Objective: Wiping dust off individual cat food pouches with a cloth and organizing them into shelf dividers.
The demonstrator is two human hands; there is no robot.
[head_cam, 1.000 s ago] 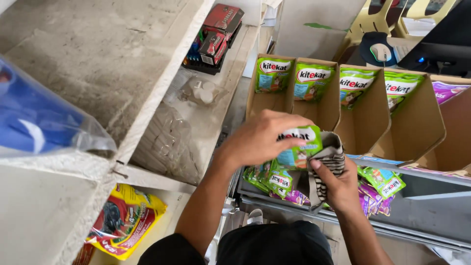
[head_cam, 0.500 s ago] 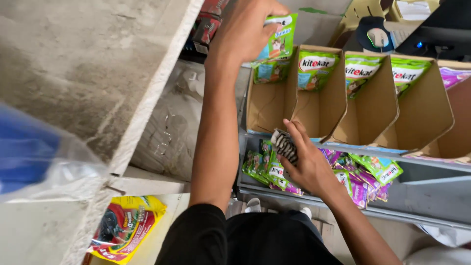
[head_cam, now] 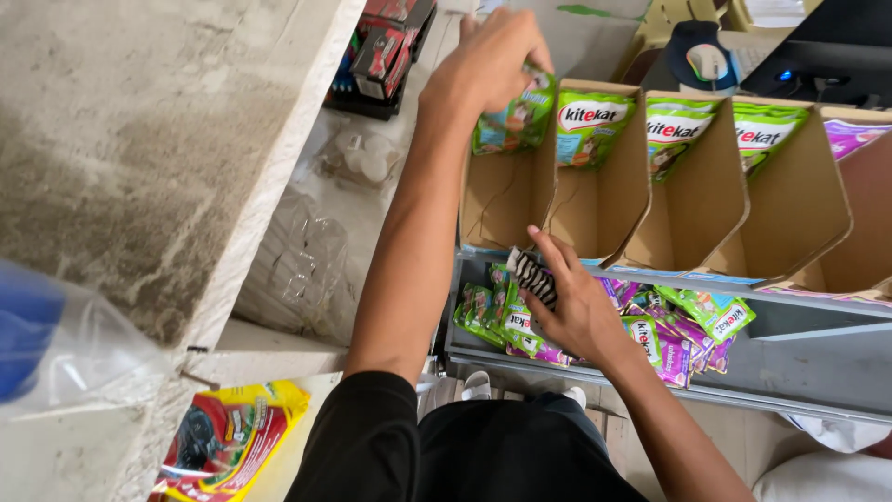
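Shelf: grey tray [head_cam: 790, 372] below cardboard boxes [head_cam: 506, 200].
L hand [head_cam: 488, 60]: grasping green pouch [head_cam: 516, 116], upright, long axis vertical, over leftmost box.
R hand [head_cam: 571, 302]: grasping striped pouch [head_cam: 534, 276], tilted up-left, over tray.

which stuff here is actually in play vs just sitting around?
In play:
- left hand holding green pouch over leftmost cardboard box
- right hand on pouch pile in grey tray

Lying about:
- yellow-red bag
- clear plastic packs
- computer mouse
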